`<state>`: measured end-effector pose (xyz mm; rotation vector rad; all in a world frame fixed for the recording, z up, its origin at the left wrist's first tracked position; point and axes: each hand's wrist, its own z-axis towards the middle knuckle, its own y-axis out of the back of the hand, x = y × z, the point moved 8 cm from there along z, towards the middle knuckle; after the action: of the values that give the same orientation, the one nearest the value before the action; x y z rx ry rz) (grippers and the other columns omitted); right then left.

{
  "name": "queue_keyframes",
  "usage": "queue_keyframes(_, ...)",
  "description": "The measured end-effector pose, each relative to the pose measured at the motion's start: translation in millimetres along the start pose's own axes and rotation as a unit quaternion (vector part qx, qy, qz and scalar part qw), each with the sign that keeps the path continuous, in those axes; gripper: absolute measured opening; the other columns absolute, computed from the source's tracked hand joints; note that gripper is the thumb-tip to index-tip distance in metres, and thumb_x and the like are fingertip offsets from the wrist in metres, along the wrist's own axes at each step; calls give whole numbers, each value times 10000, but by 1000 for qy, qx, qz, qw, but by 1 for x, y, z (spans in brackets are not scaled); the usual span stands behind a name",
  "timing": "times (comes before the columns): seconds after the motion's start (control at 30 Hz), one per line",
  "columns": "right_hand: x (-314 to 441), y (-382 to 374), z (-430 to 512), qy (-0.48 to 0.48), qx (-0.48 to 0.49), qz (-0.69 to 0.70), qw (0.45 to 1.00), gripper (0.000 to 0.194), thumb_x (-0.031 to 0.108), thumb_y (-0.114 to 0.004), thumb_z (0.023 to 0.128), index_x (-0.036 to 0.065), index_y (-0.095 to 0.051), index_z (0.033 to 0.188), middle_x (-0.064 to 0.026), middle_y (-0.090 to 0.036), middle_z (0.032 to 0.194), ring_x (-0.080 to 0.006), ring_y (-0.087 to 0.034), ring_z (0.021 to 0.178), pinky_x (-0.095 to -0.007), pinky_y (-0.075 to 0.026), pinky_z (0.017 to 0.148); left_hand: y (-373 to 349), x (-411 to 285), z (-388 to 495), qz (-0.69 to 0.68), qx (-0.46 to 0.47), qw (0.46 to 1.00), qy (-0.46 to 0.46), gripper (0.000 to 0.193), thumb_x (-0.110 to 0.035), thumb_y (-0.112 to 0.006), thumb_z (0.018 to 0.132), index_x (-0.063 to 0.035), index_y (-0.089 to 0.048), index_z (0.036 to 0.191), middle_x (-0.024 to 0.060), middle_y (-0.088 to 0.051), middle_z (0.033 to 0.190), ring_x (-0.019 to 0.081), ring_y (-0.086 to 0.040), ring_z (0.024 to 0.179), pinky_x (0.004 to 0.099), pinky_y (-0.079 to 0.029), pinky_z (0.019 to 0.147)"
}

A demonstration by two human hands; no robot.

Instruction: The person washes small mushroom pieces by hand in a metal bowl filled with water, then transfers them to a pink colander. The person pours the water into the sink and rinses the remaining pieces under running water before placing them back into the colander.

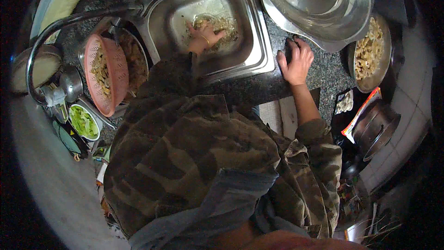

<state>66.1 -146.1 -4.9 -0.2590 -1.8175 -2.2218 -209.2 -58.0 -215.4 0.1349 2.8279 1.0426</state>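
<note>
My left hand point(203, 38) is down in the stainless steel sink point(163, 24), palm down with its fingers apart. It wears a thin gold-coloured bracelet or band at the wrist. Around and beneath the fingers is rippling, shiny water point(220, 22) with brownish bits near the sink bottom; what lies under the palm is hidden. My right hand point(299, 60) rests on the dark speckled stone counter point(322, 67) just right of the sink, fingers spread. A dark patch shows by its fingertips, and I cannot tell whether it is shadow. Beyond those fingers stands a large, shiny metal basin point(308, 3).
Left of the sink, a pink colander point(118, 73) with pale food pieces leans over a pan point(137, 57). A bowl of chopped greens point(83, 121) and a metal ladle point(71, 83) sit nearby. At right are a pan of cut food point(369, 52) and a dark pot point(376, 128).
</note>
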Motion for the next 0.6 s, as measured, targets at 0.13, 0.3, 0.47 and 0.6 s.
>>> queue_keyframes(0.13, -2, -1, 0, -3, 4, -6, 1000, 489, 324, -689, 782, 88, -565, 1192, -131, -511, 1263, -342, -454, 1185, -477, -307, 997, -3, -2, 2, -40, -1, 999, 2, 949, -789, -322, 820, -80, -400, 1445, 135, -312, 1536, 299, -255, 1436, 667, 128, 1081)
queue_keyframes(0.3, 0, 1, 0, 4, -4, -2, 1000, 505, 330, -693, 778, 95, -562, 1206, -127, -513, 1257, -340, -456, 1187, -478, -311, 995, -7, 6, 3, 16, 13, 1000, 11, 955, -794, -323, 814, -74, -413, 1437, 124, -312, 1539, 298, -272, 1431, 694, 104, 1067)
queue_keyframes(0.47, 0, 0, 0, 2, -3, -5, 1000, 500, 327, -693, 780, 90, -562, 1200, -128, -519, 1254, -340, -466, 1173, -477, -316, 992, -5, 12, 8, -59, -24, 998, -10, 789, -742, -406, 817, -193, -521, 1371, 152, -406, 1472, 339, -389, 1353, 643, -7, 1118)
queue_keyframes(0.6, 0, 1, 0, -1, -7, -1, 1000, 491, 324, -691, 780, 84, -564, 1189, -127, -521, 1261, -335, -468, 1177, -474, -320, 989, 10, 26, -9, -120, -152, 973, -124, 555, -562, -555, 821, -213, -616, 1248, 143, -540, 1326, 338, -531, 1193, 502, -347, 1041)
